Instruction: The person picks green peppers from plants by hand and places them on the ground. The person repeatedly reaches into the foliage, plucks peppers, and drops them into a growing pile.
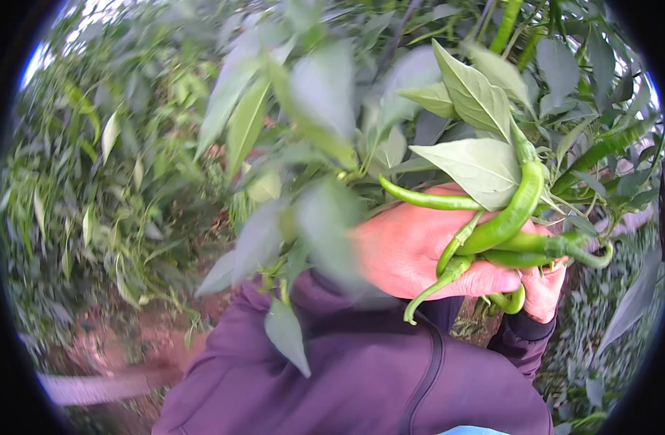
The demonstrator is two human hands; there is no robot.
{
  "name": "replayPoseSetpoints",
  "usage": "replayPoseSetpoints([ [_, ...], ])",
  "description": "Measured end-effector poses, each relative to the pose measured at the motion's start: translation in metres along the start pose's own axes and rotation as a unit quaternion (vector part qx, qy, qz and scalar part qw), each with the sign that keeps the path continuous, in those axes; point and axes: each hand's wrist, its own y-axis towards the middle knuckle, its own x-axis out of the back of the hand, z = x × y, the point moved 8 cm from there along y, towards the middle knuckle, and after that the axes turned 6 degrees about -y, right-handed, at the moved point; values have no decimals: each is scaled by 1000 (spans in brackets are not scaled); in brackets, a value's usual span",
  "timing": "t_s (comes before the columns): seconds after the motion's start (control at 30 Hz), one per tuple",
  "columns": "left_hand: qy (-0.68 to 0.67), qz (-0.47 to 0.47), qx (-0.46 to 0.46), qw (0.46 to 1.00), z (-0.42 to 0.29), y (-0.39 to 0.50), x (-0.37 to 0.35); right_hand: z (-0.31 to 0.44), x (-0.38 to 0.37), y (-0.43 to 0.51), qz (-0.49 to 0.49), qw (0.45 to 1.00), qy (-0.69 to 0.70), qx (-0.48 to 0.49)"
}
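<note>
Several green chili peppers [509,217] are gathered in my left hand [414,244], their curved bodies and stems sticking out past the thumb and over the knuckles. A pale leaf underside [471,168] lies over the peppers at the top of that hand. Behind and to the right is my right hand [544,288], mostly hidden by the left hand and the peppers; its fingers cannot be made out well. A small curled pepper [511,302] hangs just below, between the two hands.
Blurred pepper leaves [332,228] hang close in front, partly over my left wrist. More long green peppers [604,155] hang among foliage at the upper right. Dense plants [109,179] fill the left, above reddish soil [164,331] with a pale strip [93,389] across it.
</note>
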Motion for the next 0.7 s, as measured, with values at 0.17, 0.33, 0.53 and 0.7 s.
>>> replayPoseSetpoints([
  [0.17,142,34,-136,980,-34,-51,-14,7,-19,15,28,998,27,48],
  [0.33,131,14,-161,978,-37,-71,-20,-1,-13,27,49,988,149,-12],
  [0.53,97,5,-197,976,-30,-82,-33,-14,-6,21,154,988,-13,16],
  [0.7,76,8,-241,967,-29,-82,-46,-37,69,32,52,998,-10,-22],
])
